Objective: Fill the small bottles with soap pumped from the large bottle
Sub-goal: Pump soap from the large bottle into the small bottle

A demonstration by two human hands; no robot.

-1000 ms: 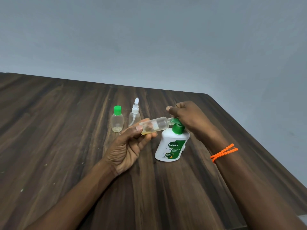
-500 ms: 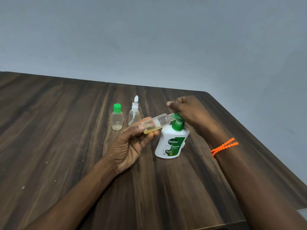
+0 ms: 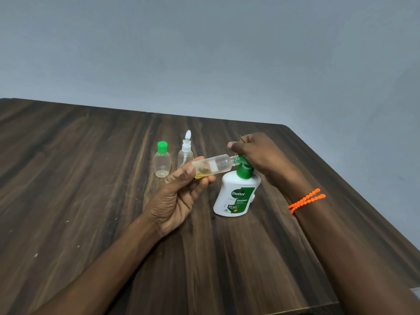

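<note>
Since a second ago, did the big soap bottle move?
No. The big soap bottle stands just as far right of the green-capped bottle as before.

Dark wood-grain table (image 3: 79, 178) filling the lower frame, far edge slanting down toward the right; plain grey-blue wall (image 3: 204, 53) across the whole upper half, evenly and softly lit

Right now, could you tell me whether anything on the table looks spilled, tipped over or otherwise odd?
Nothing looks spilled. The only thing off upright is the clear small bottle, which the left hand holds nearly sideways, mouth against the green pump nozzle of the white soap bottle; yellowish soap lies along its lower side.
</note>
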